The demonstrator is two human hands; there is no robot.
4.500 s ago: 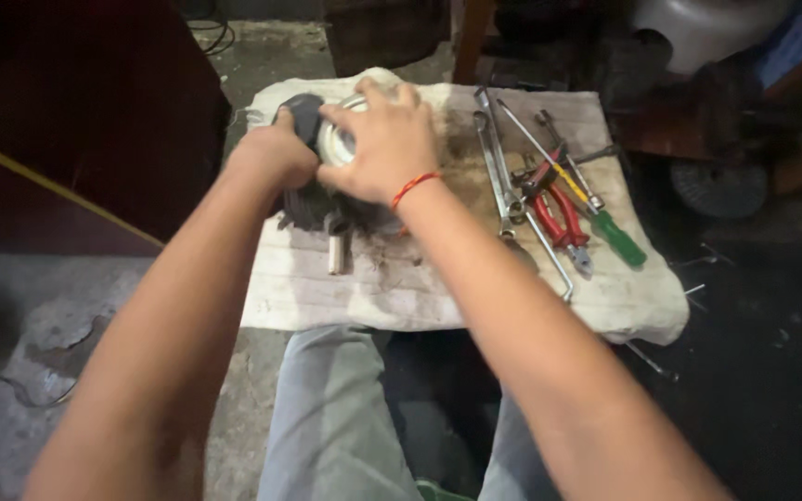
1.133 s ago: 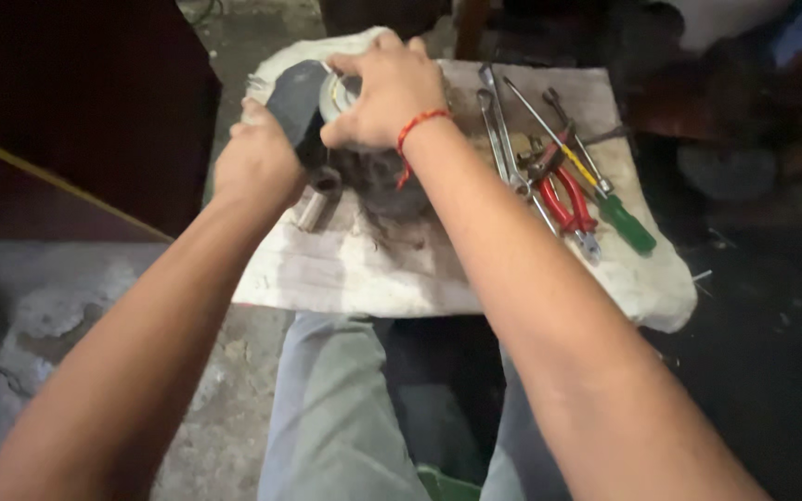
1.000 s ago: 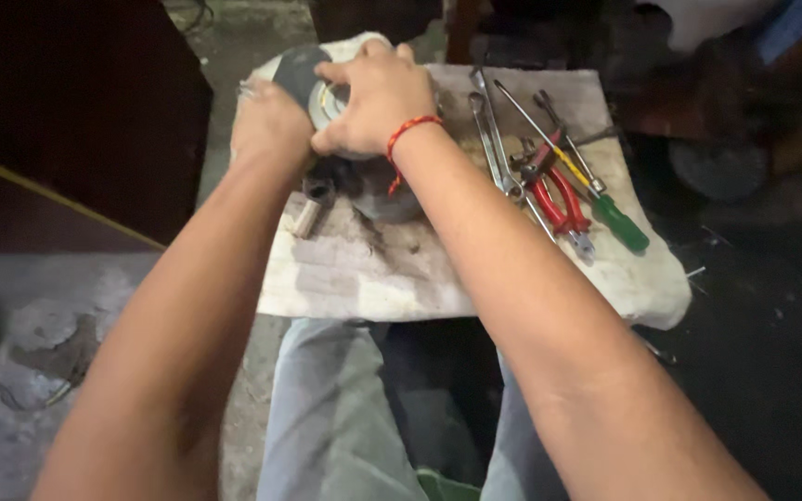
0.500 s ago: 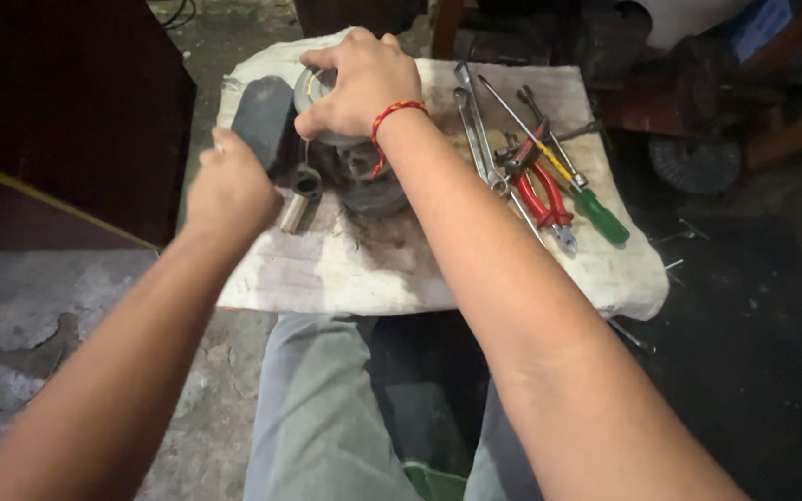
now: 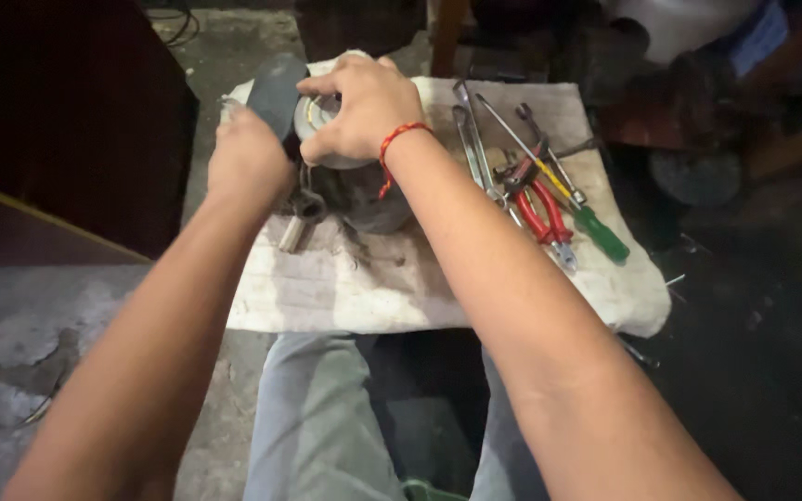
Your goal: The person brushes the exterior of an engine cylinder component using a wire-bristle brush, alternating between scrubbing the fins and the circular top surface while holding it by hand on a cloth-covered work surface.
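The fingers [image 5: 327, 85] of the right hand [image 5: 364, 107] are curling down over the top of a round, grey metal housing [image 5: 364, 190], gripping its pale upper rim. A red string bracelet [image 5: 394, 147] is circling that wrist. The left hand [image 5: 248, 162] is sitting just left of the housing with its fingers closed around a dark, flat-faced tool [image 5: 276, 88], whose head is rising beside the housing's top; whether the tool is touching the housing cannot be told.

The housing is standing on a stained white cloth [image 5: 373, 288] that is covering the tabletop. A short metal tube [image 5: 291, 232] is lying on the cloth just below and left of the housing, near the left wrist. To the right of the housing, a cluster of hand tools is resting on the cloth: long steel wrenches [image 5: 471, 139] nearest the housing, red-handled pliers [image 5: 542, 211] further right, and a green-handled screwdriver [image 5: 601, 232] at the far right. The person's grey trousers [image 5: 313, 417] are showing below the cloth's near edge.
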